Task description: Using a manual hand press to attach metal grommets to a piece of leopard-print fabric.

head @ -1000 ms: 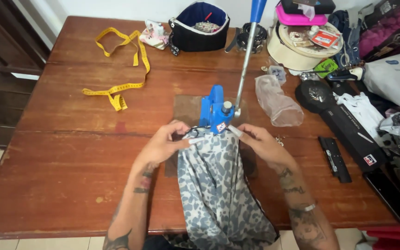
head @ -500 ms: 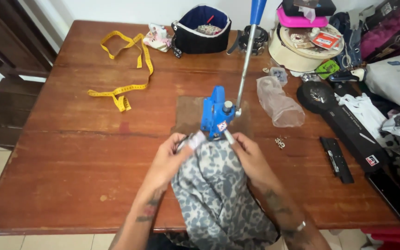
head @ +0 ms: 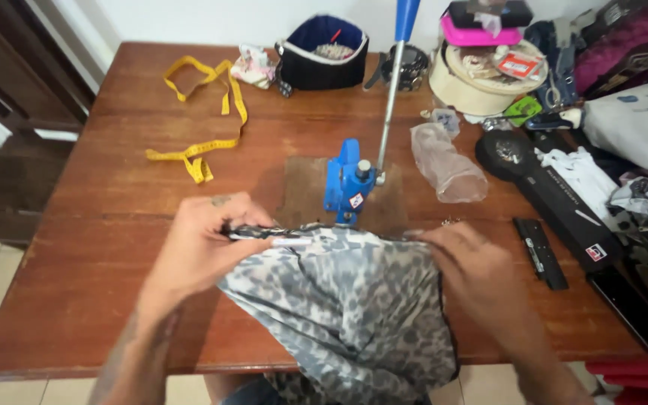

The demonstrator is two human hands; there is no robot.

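A grey leopard-print fabric piece [head: 354, 307] hangs over the front edge of the wooden table [head: 114, 225]. My left hand [head: 204, 244] grips its top edge at the left. At the right end of that edge, my right hand [head: 474, 274] grips the fabric too. Between them the edge is stretched flat. Just behind the fabric stands a blue hand press [head: 346, 184] with a long metal lever [head: 390, 97] and a blue handle, on a brown base plate [head: 305, 191].
A yellow tape measure [head: 204, 120] lies at the back left. A dark pouch [head: 324, 52], a round cream tin [head: 481, 71], a clear plastic bag [head: 448, 161] and black cases [head: 564, 206] crowd the back and right side.
Both hands have moved apart and back from the press, spreading the fabric's top edge wide. The camera has come closer to the table.
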